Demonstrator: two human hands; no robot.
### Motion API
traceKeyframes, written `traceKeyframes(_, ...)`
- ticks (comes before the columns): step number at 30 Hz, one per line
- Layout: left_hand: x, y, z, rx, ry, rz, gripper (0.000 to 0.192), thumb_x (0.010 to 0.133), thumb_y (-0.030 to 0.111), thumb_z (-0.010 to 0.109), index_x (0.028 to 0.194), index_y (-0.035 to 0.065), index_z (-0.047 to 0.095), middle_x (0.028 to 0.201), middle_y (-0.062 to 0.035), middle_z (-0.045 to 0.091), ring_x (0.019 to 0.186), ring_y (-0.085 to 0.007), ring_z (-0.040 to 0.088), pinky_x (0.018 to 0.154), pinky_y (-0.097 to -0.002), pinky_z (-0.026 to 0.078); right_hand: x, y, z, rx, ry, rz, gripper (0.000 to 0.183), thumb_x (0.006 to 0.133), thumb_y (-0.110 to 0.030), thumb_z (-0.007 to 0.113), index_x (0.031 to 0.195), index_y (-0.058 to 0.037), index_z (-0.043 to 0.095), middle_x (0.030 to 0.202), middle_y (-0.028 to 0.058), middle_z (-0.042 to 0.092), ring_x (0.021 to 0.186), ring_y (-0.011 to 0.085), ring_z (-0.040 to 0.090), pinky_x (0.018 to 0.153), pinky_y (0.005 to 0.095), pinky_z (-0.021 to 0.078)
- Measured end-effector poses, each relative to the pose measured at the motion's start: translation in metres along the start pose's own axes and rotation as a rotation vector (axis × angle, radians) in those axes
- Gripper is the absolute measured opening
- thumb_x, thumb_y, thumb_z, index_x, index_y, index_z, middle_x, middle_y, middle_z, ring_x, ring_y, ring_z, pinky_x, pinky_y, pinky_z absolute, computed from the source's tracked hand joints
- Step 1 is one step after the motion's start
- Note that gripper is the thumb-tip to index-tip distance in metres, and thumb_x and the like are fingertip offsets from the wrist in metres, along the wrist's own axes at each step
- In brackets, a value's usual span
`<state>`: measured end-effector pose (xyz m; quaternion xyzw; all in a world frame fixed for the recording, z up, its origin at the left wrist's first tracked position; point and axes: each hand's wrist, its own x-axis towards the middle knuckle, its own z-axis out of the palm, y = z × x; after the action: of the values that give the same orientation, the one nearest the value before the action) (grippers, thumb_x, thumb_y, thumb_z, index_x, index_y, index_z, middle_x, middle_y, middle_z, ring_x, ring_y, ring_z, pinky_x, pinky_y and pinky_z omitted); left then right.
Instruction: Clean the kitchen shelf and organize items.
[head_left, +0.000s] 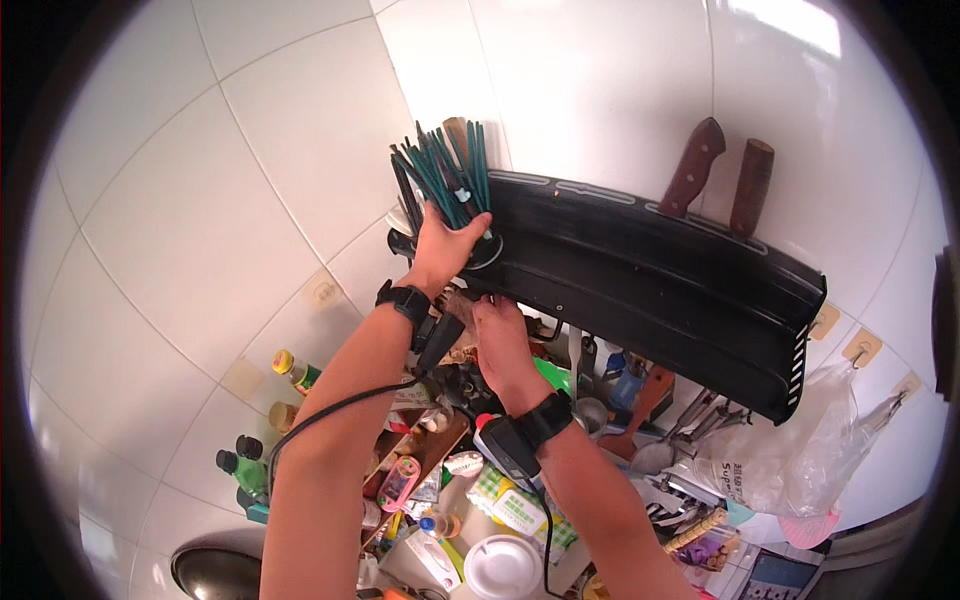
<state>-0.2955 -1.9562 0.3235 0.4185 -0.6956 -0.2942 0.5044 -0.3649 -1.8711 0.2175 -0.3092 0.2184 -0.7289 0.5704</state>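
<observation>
A black wall-mounted kitchen rack (637, 300) runs across the tiled wall. At its left end a bundle of thin green chopsticks (435, 176) stands in a round holder (486, 251). My left hand (444, 244) is wrapped around the lower part of the bundle, its thumb on the right side. Just below the rack's front edge, my right hand (496, 319) has its fingers curled up by the underside. Whether it grips anything there is hidden. Beside its fingers is a brown, rough-looking item (459, 307).
Two wooden-handled knives, one with a riveted handle (696, 169), stand in the rack's back slots. Ladles and an orange-brown spatula (651, 397) hang underneath. A plastic bag (787, 450) hangs at right. Below are bottles, packets, white bowls (502, 566) and a dark wok (217, 574).
</observation>
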Motion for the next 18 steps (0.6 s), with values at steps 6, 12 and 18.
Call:
traceKeyframes(6, -0.009, -0.01, -0.01, -0.007, -0.246, 0.235, 0.073, 0.081, 0.025, 0.079, 0.127, -0.003, 0.03, 0.121, -0.0137, 0.052, 0.11, -0.0181, 0.052, 0.092, -0.0311, 0.046, 0.005, 0.003, 0.017, 0.03, 0.104, -0.028, 0.044, 0.086, -0.005, 0.052, 0.129, 0.0011, 0.046, 0.119, 0.0053, 0.052, 0.106, 0.0149, 0.048, 0.093, 0.0263, 0.0356)
traceKeyframes(12, -0.016, -0.007, -0.013, 0.125, -0.266, 0.183, 0.075, 0.079, 0.025, 0.08, 0.133, 0.0019, 0.034, 0.123, -0.0106, 0.051, 0.108, -0.0174, 0.052, 0.093, -0.0321, 0.046, 0.008, -0.008, 0.02, 0.247, 0.151, 0.068, 0.033, 0.084, 0.005, 0.052, 0.117, -0.0009, 0.056, 0.116, 0.0035, 0.058, 0.104, 0.0122, 0.055, 0.092, 0.0247, 0.0413)
traceKeyframes(18, -0.015, -0.016, -0.012, 0.212, -0.298, 0.137, 0.079, 0.081, 0.034, 0.077, 0.135, 0.0014, 0.03, 0.122, -0.0179, 0.055, 0.11, -0.0243, 0.056, 0.095, -0.035, 0.045, -0.025, -0.025, 0.026, 0.323, -0.005, 0.068, 0.046, 0.087, 0.002, 0.053, 0.13, 0.0037, 0.041, 0.13, 0.008, 0.049, 0.116, 0.0158, 0.05, 0.1, 0.0286, 0.0398)
